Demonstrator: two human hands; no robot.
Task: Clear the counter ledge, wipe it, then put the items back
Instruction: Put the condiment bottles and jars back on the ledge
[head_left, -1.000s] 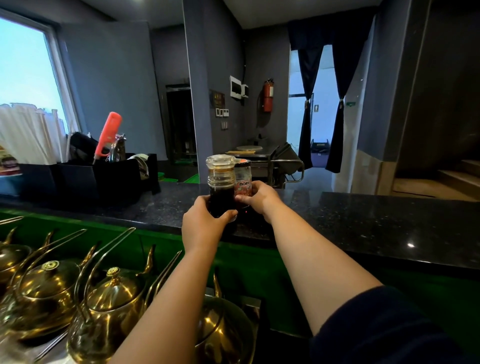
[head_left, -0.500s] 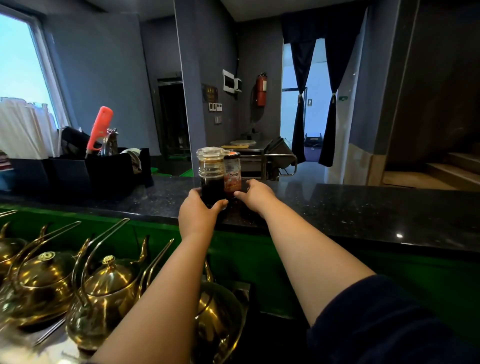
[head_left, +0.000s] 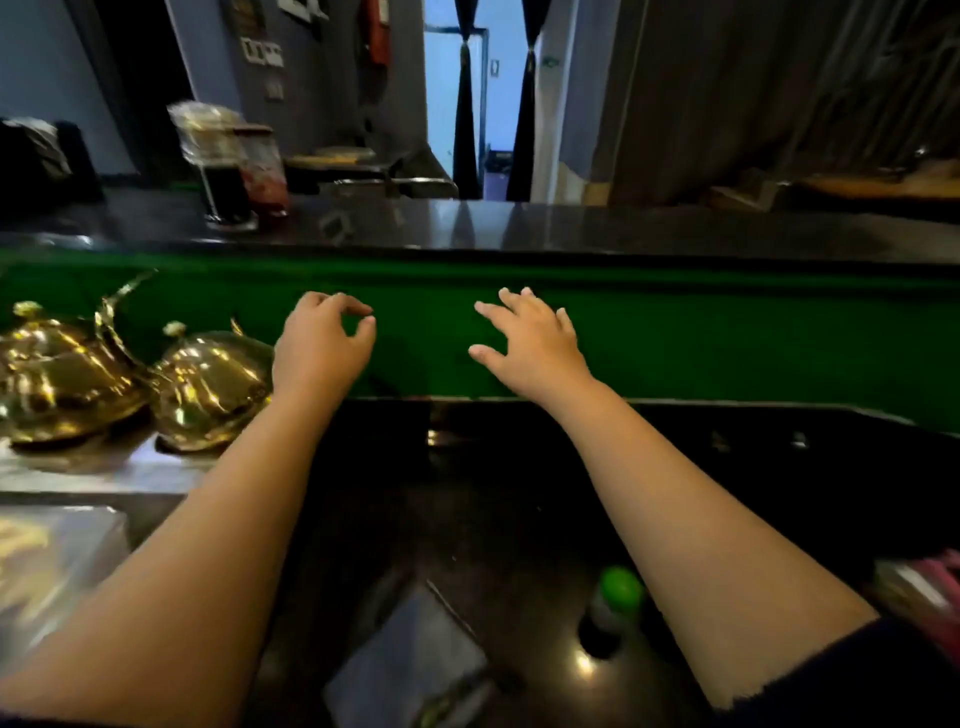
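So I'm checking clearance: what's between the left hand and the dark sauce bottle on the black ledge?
Head view: only the green counter front separates left hand from dark sauce bottle.

To my left I see two brass teapots (head_left: 130, 379) standing close together on a steel surface (head_left: 104, 470). Below, on the dark lower counter (head_left: 519, 493), stands a bottle with a green cap (head_left: 615, 597). Far behind, dark curtains (head_left: 465, 104) frame a bright doorway (head_left: 496, 93).

No legible text on the blurred jar (head_left: 265, 171) label or elsewhere.
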